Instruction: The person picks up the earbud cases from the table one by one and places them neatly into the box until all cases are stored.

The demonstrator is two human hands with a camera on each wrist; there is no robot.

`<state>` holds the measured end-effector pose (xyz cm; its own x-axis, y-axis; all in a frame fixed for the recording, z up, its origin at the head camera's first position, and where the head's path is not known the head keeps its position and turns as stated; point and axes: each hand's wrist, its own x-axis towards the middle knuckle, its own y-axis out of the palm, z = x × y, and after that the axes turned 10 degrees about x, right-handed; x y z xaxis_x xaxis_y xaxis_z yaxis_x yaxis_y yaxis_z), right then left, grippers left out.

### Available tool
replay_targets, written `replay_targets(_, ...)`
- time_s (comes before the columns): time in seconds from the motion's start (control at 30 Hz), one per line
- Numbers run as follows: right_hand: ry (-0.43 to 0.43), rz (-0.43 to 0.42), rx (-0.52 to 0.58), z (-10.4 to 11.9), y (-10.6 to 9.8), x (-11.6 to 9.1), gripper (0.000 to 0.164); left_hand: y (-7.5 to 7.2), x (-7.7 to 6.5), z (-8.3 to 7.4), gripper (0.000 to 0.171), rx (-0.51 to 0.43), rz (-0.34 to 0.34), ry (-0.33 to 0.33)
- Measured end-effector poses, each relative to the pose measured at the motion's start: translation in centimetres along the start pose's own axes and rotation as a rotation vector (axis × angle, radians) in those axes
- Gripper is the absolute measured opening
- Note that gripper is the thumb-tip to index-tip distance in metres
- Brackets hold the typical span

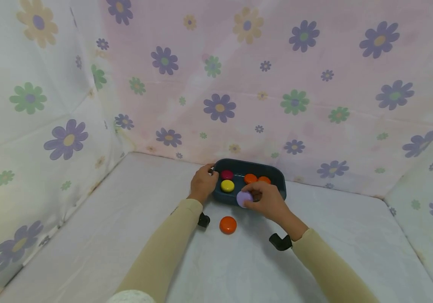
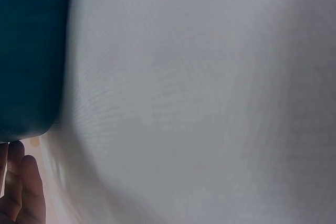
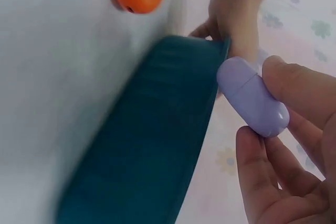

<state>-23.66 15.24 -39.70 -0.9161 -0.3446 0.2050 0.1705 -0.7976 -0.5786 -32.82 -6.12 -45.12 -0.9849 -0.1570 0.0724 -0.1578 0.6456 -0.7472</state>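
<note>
A glossy, round orange disc [image 1: 228, 225] lies on pale cloth [image 1: 186, 269], at 7 o'clock from the teal bin [image 1: 244, 167]. By the bin's 6 o'clock rim, the right hand [image 1: 271, 202] pinches a smooth, seamed lilac disc [image 1: 244, 199]; whether it touches the rim I cannot tell. At 9 o'clock, the left hand [image 1: 203, 183] grips the round-cornered bin. Inside: yellow [image 1: 227, 186], crimson [image 1: 227, 174] and 2 orange discs [image 1: 250, 178], 1 partly hidden. Cloth spreads wide toward 3 o'clock. Beyond hangs a creased floral sheet [image 1: 247, 84].
</note>
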Motion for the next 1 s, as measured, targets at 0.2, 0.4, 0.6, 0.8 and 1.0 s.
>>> replay_targets(0.2, 0.001, 0.064, -0.036, -0.3, 0.3, -1.5, 0.031, 0.1, 0.0, 0.0, 0.044, 0.003, 0.007, -0.012)
replay_targets(0.4, 0.006, 0.126, -0.079, -0.4, 0.6, -2.6, 0.030, 0.2, 0.2, 0.1, 0.044, 0.011, 0.009, -0.015)
replay_targets(0.6, 0.036, 0.151, -0.070, -0.9, 0.9, -3.1, 0.030, 0.4, 0.3, 0.1, 0.045, 0.010, 0.010, -0.022)
replay_targets(0.8, 0.029, 0.168, -0.057, -1.9, 1.4, -3.2, 0.030, 0.4, 0.3, 0.1, 0.045, 0.006, 0.011, -0.028)
replay_targets(1.0, 0.048, 0.185, -0.045, -2.3, 1.8, -3.3, 0.029, 0.3, 0.2, 0.1, 0.044, 0.004, 0.010, -0.025)
